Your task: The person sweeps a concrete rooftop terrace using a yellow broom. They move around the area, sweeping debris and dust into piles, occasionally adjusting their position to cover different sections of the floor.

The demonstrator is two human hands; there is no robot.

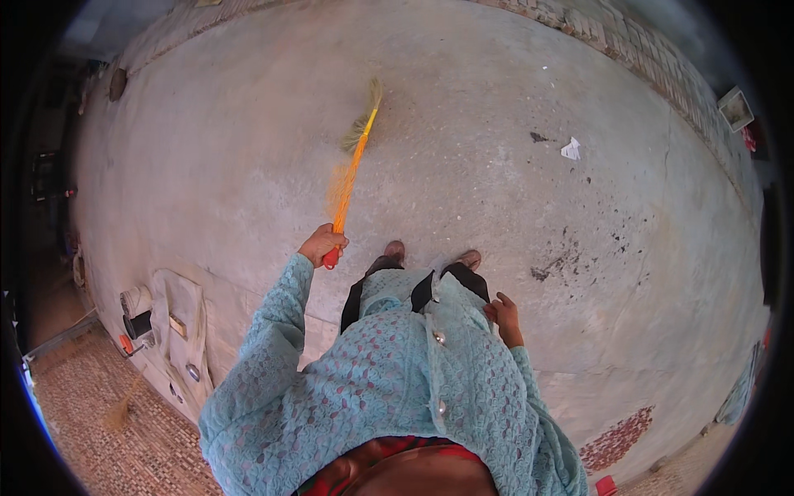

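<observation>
My left hand [323,245] is wrapped round the handle of a broom [353,171]. The broom has an orange shaft, a red end by my hand, a yellow collar and pale greenish bristles [357,132] that touch the concrete floor ahead of me. Beside my right thigh hangs my right hand [503,314], close to the hem of my light blue lace coat [389,364]. Its fingers are loosely bent and a little apart, with nothing visible in them.
Dark debris [562,258] and a white paper scrap [571,149] lie on the floor to the right. At the left, a pale cloth [184,306] lies among small items near a brick-patterned area [91,405]. A brick edge [612,37] borders the far side.
</observation>
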